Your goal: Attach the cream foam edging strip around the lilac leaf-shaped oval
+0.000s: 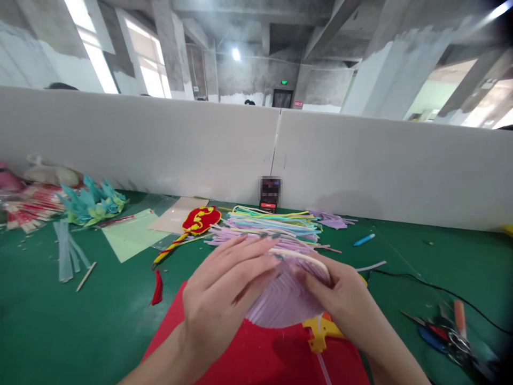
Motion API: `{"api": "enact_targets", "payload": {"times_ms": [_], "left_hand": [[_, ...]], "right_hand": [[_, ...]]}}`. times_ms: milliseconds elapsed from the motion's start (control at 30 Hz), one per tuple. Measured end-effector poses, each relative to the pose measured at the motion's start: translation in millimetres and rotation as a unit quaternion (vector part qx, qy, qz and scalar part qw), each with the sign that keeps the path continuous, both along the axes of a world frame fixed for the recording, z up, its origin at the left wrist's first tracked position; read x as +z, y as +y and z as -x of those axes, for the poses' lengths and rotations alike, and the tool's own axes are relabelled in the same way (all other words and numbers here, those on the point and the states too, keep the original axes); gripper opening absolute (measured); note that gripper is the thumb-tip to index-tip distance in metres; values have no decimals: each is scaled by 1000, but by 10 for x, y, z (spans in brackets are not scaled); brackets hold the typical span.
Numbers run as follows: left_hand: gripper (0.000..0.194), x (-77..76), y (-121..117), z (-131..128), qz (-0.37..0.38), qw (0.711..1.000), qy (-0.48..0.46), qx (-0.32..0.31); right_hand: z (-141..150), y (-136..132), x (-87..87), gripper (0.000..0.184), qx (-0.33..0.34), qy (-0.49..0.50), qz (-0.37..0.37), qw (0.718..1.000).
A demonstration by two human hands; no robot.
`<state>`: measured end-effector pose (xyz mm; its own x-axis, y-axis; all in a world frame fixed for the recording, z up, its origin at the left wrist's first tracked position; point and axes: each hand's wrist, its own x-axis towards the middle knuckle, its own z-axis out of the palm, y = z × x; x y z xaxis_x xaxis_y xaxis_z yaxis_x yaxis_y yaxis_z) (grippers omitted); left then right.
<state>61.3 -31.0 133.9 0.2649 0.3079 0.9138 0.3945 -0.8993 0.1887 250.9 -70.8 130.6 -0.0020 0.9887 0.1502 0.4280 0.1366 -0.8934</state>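
A rounded lilac piece point(280, 299) made of pipe cleaners laid side by side is held up above a red mat point(260, 355). Along its upper edge runs a cream pipe cleaner point(306, 258). My right hand point(340, 286) grips the right side of the piece, thumb on the near face and fingers behind. My left hand point(228, 289) is closed over its left side, fingertips at the cream strip; its thumb is hidden. Just below my right hand lies a yellow glue gun point(318, 339), with a clear glue stick point(324, 369) at it.
Behind the piece lies a pile of coloured pipe cleaners point(276, 222). A red and yellow fan ornament point(202, 220), green paper point(132, 232) and teal flower shapes point(92, 200) lie leftward. Pliers point(457, 342), a black cable point(425, 280) and a blue pen point(364, 240) are rightward.
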Motion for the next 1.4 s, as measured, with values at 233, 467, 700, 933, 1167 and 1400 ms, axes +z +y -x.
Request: {"api": "enact_targets", "payload": {"times_ms": [233,467,700,933,1167,1400], "left_hand": [[13,37,31,12,0,1000,-9,5],[11,36,48,17,-29,999,-19,13],[11,61,33,23,-35,999,-24,25],[18,54,16,-12,-15,997,67,31],[35,68,-31,-79,-42,960,275,39],[39,67,-35,-64,-13,958,278,74]], "right_hand": [[31,-13,39,29,-5,-4,0,1000],[21,-14,24,30,-7,-12,10,1000],[39,-16,53,28,-7,-4,11,1000],[51,-38,105,28,6,29,34,999],[15,-34,69,29,17,78,46,996],[34,-30,84,28,17,72,30,997]]}}
